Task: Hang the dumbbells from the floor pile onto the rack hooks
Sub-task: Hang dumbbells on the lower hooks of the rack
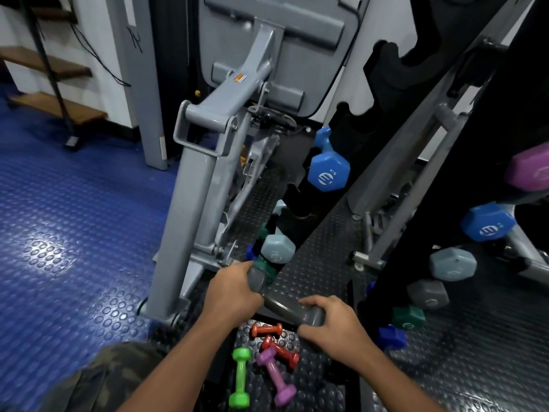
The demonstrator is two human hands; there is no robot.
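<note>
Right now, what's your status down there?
Both hands, left and right, grip grey dumbbell. Four small dumbbells on floor. Nothing blocking.

Two bare forearms are seen coming up from the bottom edge, no sleeves, nothing worn on the wrists afaict, no watch or bands. No gloves on the left hand or the right hand, and no rings can be made out on the fingers that show. Nails are kept short, tho that part's a bit blurry. At bottom left a patch of clothing is caught, prob trousers or shorts over a knee: camo print in olive, brown and dark green blotches, fabric looks soft and a little creased. Rest of the body isn't shown, so nothing more can be said abt it.
</note>
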